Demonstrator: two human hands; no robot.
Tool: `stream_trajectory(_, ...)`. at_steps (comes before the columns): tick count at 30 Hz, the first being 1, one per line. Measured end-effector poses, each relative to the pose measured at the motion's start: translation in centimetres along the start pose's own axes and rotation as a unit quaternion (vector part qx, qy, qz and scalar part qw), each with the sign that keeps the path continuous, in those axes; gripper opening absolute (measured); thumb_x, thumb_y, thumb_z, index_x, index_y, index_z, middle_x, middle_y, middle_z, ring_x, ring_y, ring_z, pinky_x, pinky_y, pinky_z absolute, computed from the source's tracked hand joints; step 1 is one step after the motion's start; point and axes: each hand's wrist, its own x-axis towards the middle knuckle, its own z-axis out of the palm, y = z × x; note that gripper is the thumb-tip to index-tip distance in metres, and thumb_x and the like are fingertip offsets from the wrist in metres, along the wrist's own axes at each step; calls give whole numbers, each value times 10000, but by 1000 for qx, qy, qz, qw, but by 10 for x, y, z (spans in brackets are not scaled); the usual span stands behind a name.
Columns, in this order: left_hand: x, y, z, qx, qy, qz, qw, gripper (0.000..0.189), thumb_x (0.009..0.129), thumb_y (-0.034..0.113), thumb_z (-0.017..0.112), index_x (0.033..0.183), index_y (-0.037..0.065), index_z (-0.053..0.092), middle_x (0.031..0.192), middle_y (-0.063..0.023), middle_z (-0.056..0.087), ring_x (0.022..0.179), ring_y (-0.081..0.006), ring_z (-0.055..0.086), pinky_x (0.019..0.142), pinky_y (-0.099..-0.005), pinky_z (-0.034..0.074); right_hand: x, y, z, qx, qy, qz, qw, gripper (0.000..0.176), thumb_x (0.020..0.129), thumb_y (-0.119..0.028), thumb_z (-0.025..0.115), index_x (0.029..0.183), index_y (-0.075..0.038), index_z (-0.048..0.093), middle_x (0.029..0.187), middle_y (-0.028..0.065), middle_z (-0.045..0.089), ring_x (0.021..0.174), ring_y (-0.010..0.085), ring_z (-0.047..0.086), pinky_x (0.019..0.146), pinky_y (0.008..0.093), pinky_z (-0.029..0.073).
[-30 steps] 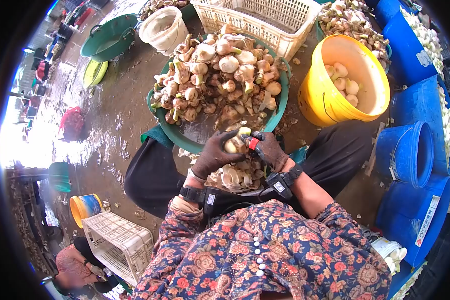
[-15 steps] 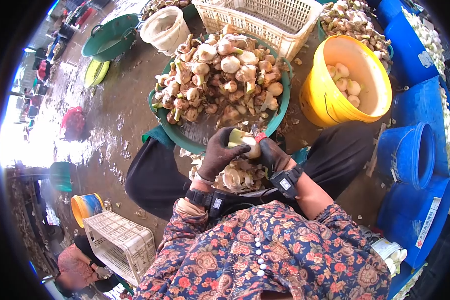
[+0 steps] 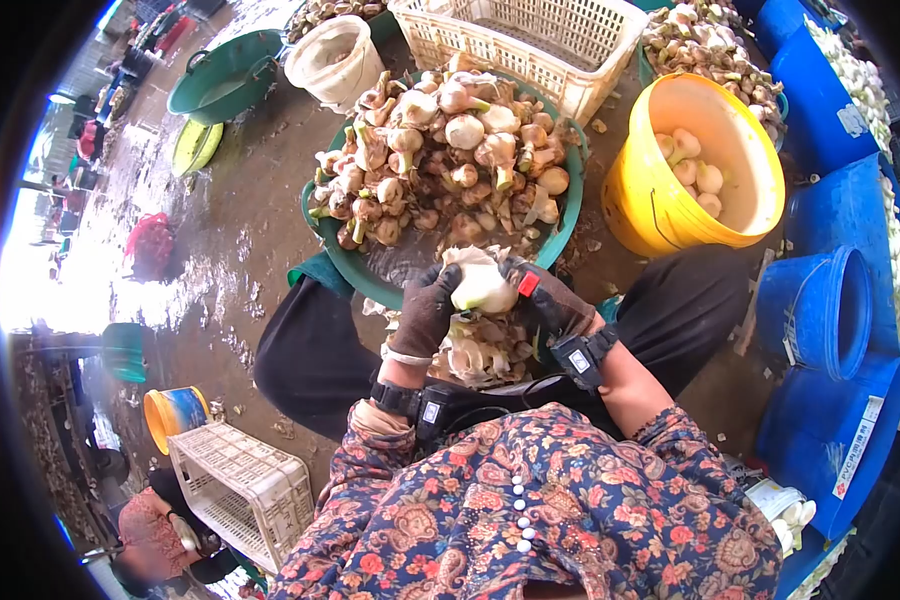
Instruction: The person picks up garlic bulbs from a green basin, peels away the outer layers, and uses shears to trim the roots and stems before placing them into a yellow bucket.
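Pale bulb (image 3: pixel 485 290) is between the two gloved hands, in front of the person, over a heap of loose skins (image 3: pixel 475 355) and near the rim of the green tub (image 3: pixel 576 200). On the blue container (image 3: pixel 815 430) at the right, a white label (image 3: pixel 858 447) shows the letters "PVC"; the characters after them are too small to read surely.

Half a second before, a green stalk was visible and the bulb lay more sideways; now its round white side is turned into view, and dry skin spreads at its upper end. The pile of unpeeled bulbs (image 3: pixel 450 150) and the yellow bucket (image 3: pixel 642 185) look the same as then.

The left hand (image 3: pixel 427 308) grasps the bulb from its left side. The right hand (image 3: pixel 553 300), with a red piece on it, is bent against the other side; its fingertips are hidden, so one cannot tell what it grips. Another person (image 3: pixel 155 530) is partly cut off at lower left.
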Motion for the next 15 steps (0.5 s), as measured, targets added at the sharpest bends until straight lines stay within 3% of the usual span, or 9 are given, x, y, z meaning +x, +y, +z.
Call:
stream_trajectory(2, -3, -1, -14, 104, -12, 41, 994, 267, 893, 216, 551, 999, -25, 596, 829, -39, 624, 690, -101, 566, 603, -211, 445, -1, -4, 15, -124, 51, -82, 988, 473, 816, -281, 625, 1190, -28, 485, 1174, 98, 511, 1088, 237, 487, 958, 332, 366)
stream_trajectory(3, -3, -4, -20, 205, -24, 80, 975, 266, 894, 227, 551, 984, -19, 599, 805, -29, 616, 659, -93, 550, 570, -207, 428, -3, -10, 21, -245, 101, -159, 951, 442, 782, -230, 658, 1156, -40, 517, 1178, 121, 508, 1108, 268, 477, 963, 345, 357)
stream_trajectory(4, 4, -9, -23, 101, 5, 32, 994, 266, 891, 249, 559, 956, -6, 601, 778, -18, 599, 609, -84, 515, 536, -205, 393, -8, -29, 26, -445, 105, -216, 863, 424, 688, -154, 703, 1082, -65, 574, 1166, 165, 500, 1108, 342, 463, 939, 379, 374)
stream_trajectory(7, -5, 7, -7, 122, 18, 3, 992, 273, 889, 258, 564, 964, -2, 597, 778, -17, 602, 621, -87, 523, 557, -196, 404, -7, -38, 38, -529, 30, -197, 825, 353, 658, -140, 716, 990, -66, 623, 1156, 177, 497, 1089, 380, 456, 910, 391, 393)
stream_trajectory(9, -6, 7, -10, 91, 2, -19, 996, 280, 888, 246, 566, 1010, -5, 577, 820, -24, 605, 691, -96, 551, 611, -205, 437, -3, -34, 40, -509, 48, -220, 831, 416, 669, -31, 651, 1077, -88, 597, 1092, 147, 554, 1039, 322, 514, 880, 356, 417)
stream_trajectory(11, -8, 4, -6, -46, 8, 50, 998, 277, 887, 222, 566, 1042, -7, 555, 883, -32, 604, 771, -105, 568, 672, -220, 461, -1, -26, 38, -385, 142, -189, 892, 305, 694, -49, 647, 998, -48, 617, 971, 153, 576, 903, 287, 571, 790, 326, 458)
stream_trajectory(12, -9, 4, -8, -111, -4, 59, 992, 265, 885, 210, 569, 1039, -5, 546, 929, -40, 601, 807, -110, 571, 694, -229, 467, 2, -17, 38, -222, 193, -115, 949, 314, 729, -24, 609, 1043, -32, 593, 848, 110, 585, 768, 200, 585, 709, 291, 465)
stream_trajectory(13, -12, 5, -15, -112, -4, 59, 992, 265, 885, 210, 569, 1039, -5, 546, 929, -40, 601, 807, -110, 571, 694, -229, 467, 5, 1, 22, -222, 192, -115, 949, 314, 729, -24, 609, 1043, -32, 593, 848, 110, 585, 768, 200, 585, 709, 291, 465)
stream_trajectory(15, -22, 9, -35, -1, -128, 87, 988, 244, 878, 213, 578, 1000, 4, 548, 919, -33, 597, 796, -91, 558, 681, -215, 456, 9, 32, -18, -436, 195, -230, 848, 284, 771, -70, 607, 1047, -4, 584, 792, 78, 567, 710, 155, 560, 651, 268, 460)
